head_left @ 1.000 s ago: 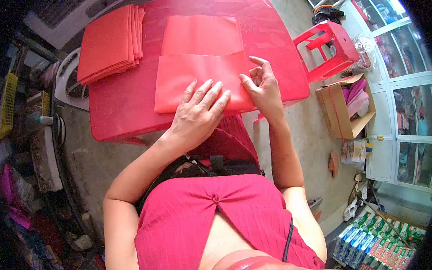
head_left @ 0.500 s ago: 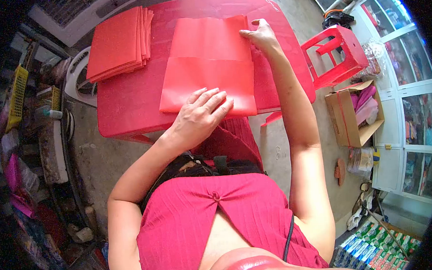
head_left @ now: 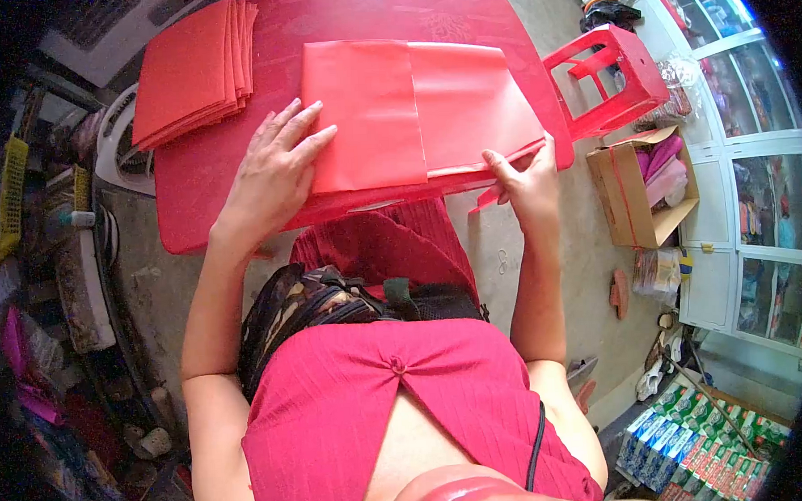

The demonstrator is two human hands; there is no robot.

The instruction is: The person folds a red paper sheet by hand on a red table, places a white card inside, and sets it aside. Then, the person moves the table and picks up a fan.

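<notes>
A red paper sheet (head_left: 365,118) with a folded-over flap on its left part lies near the front edge of the red table (head_left: 229,200). My left hand (head_left: 276,157) rests at the sheet's left edge, fingers stretched out and fingertips on the paper. At the near right corner my right hand (head_left: 527,173) pinches the sheet, thumb on top and fingers partly hidden underneath. That corner is slightly raised, and its layers show at the edge. Farther left on the table sits a stack of red folded papers (head_left: 187,72), fanned a little at its right side.
A red plastic stool (head_left: 631,84) stands right of the table, with an open cardboard box (head_left: 627,196) nearer me. Glass-fronted cabinets (head_left: 718,138) line the right side. On the left are a white round fan-like object (head_left: 114,142) and cluttered shelves.
The sheet has turned about a quarter turn, so its flap is now at the left. My right hand came down from the far edge to the near right corner; my left hand moved left.
</notes>
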